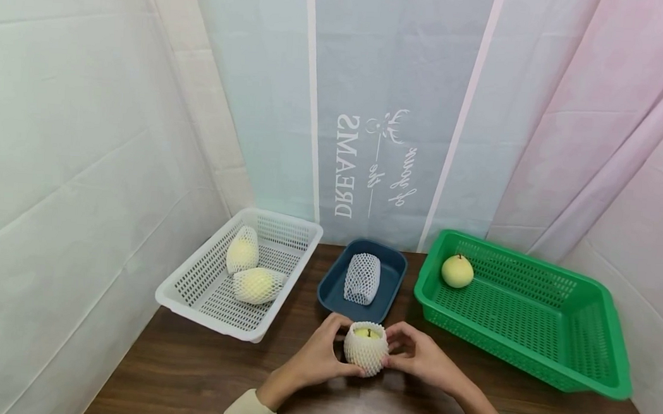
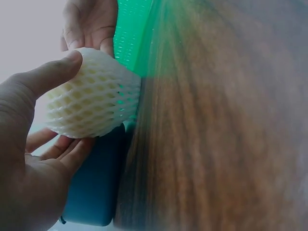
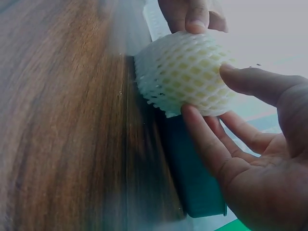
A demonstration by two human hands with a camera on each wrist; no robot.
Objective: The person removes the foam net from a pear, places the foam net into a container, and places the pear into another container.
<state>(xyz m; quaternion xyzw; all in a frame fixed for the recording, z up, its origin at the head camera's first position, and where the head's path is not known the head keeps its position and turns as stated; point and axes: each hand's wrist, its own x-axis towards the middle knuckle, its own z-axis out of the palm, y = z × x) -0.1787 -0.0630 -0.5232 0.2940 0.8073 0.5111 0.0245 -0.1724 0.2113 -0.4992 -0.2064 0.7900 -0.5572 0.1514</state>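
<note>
Between both hands is a pale yellow pear (image 1: 367, 333) in a white foam net sleeve (image 1: 365, 355), its stem pointing up out of the open top. My left hand (image 1: 320, 353) grips the sleeved pear from the left, thumb on the near side and fingers around the far side. From the right, my right hand (image 1: 421, 359) pinches it between thumb and fingertips. In the left wrist view the net's lower end (image 2: 129, 96) hangs loose past the fruit, close to the table. Just beyond the hands, a dark blue tray (image 1: 331, 289) holds white foam net sleeves (image 1: 363, 277).
At left, a white basket (image 1: 174, 297) contains two net-covered pears (image 1: 242, 254). The green basket (image 1: 499, 350) at right has one bare pear (image 1: 457, 271) in its left corner. All stand on a dark wooden table (image 1: 184, 375), with hanging cloth (image 1: 386, 58) behind.
</note>
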